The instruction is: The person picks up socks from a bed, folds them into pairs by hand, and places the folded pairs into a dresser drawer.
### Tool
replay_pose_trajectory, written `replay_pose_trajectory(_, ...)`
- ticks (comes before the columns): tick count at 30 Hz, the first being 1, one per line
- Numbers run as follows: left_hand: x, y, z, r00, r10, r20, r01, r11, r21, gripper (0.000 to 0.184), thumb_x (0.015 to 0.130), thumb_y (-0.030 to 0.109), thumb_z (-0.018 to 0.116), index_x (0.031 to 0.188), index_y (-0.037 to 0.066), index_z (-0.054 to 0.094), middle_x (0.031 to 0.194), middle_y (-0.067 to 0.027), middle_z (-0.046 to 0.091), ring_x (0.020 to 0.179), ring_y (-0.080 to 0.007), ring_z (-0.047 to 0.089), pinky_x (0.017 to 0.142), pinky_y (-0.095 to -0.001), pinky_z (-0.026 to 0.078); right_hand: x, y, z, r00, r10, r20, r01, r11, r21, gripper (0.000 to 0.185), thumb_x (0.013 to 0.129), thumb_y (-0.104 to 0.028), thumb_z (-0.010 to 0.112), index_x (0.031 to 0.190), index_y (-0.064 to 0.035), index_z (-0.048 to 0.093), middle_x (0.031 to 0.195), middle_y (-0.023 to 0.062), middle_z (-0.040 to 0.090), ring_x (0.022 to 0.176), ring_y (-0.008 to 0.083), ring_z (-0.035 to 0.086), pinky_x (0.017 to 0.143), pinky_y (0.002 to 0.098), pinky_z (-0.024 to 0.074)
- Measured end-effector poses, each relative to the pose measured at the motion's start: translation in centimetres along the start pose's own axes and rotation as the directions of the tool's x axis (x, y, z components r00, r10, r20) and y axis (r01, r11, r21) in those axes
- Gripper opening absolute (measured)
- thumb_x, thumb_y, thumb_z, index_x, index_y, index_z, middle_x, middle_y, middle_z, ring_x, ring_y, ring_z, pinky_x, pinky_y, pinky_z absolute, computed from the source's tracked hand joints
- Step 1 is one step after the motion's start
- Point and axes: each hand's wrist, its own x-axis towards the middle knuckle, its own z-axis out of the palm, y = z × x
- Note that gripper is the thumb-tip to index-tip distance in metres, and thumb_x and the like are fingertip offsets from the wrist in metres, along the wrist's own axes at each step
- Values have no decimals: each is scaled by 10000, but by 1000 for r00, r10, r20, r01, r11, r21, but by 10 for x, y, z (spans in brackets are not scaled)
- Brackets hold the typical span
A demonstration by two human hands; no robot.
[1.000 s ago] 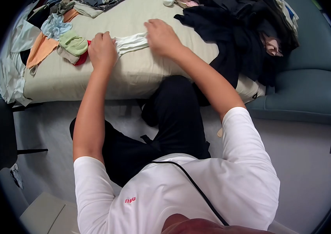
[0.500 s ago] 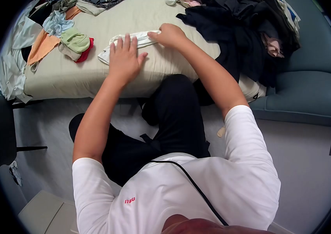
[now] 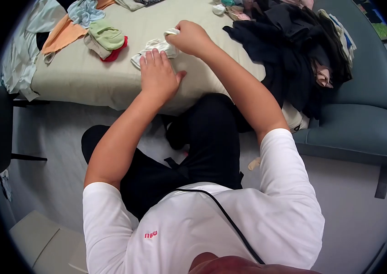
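A small white piece of clothing (image 3: 153, 45) lies bunched on the cream-covered bed (image 3: 202, 82), its exact kind unclear. My left hand (image 3: 159, 75) rests flat along its near edge, fingers stretched out and pressing on the fabric. At its right end, my right hand (image 3: 190, 38) pinches the cloth and holds that end raised and curled over toward the left. The right fingertips are partly hidden behind the hand.
Left of my hands lie a green cloth (image 3: 106, 35), a red cloth (image 3: 115, 51), an orange cloth (image 3: 63, 35) and a light blue cloth (image 3: 85, 13). Dark clothes (image 3: 284, 55) are heaped at right, by a blue-grey padded headboard (image 3: 362, 100).
My right hand has drawn the right end of the white clothing up and leftward, so the stretched strip is now shorter and bunched. The left hand stays flat on it. The view has shifted slightly.
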Motion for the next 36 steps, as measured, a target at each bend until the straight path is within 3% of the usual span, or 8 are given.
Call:
replay_pose_trajectory(13,-21,-18,-41,985,87,150,-86,996,-16,416,865,269,730,1157,-16,650,1170,-179,655,1134,-333,617,962,-450,470,2,14,19,950,-292,113,277,952,133,268,936,-208,671,1116,-21,742,1019,129,741,912,235,686,850,355,544)
replay_pose_trajectory(15,-4,-27,-39,887,233,-398,-276,959,-55,245,782,152,770,963,46,644,1023,-108,670,1023,-295,650,867,-431,488,3,20,25,948,-302,97,292,951,106,258,923,-177,671,1117,-23,743,1062,134,735,941,242,684,864,356,545)
replay_pose_trajectory(24,22,-71,-12,951,248,-183,-260,964,-45,90,854,131,655,852,44,677,822,-128,704,812,-322,701,733,-463,547,1,45,29,832,-509,223,478,860,179,388,836,-77,728,1223,-83,723,1305,121,658,1169,274,607,999,374,497)
replay_pose_trajectory(27,29,-73,-19,966,134,-222,-171,972,-159,147,879,154,654,873,12,691,823,-138,717,766,-293,704,701,-450,549,2,49,29,742,-668,48,669,735,-110,428,825,-54,744,1250,-67,695,1302,95,658,1116,240,634,966,354,512)
replay_pose_trajectory(29,33,-77,-24,979,5,-204,-63,958,-279,187,892,178,659,888,-5,696,833,-138,723,751,-256,704,690,-422,546,8,46,21,855,-512,79,430,787,443,344,849,-103,756,1185,-43,713,1155,63,702,968,166,653,856,310,525)
replay_pose_trajectory(31,42,-90,-29,970,-242,32,135,422,-897,337,966,305,690,939,-31,673,775,-32,670,728,-210,658,656,-379,514,12,46,14,903,-363,228,173,795,581,307,865,-132,752,1157,-40,723,1062,43,707,888,139,641,794,290,513)
replay_pose_trajectory(34,37,-95,-46,743,-235,627,668,194,-718,562,937,488,737,1089,-51,693,863,-22,698,769,-141,638,695,-328,513,8,44,17,890,-135,436,-180,774,607,233,897,-188,731,1064,-26,742,858,6,694,740,103,596,663,268,474)
replay_pose_trajectory(36,29,-86,-40,846,-246,473,532,461,-711,731,875,489,804,1302,-76,624,1102,-159,727,936,-198,689,834,-327,550,-2,40,20,898,1,440,-227,858,461,287,858,-200,772,1057,4,738,860,49,694,731,132,619,644,299,515)
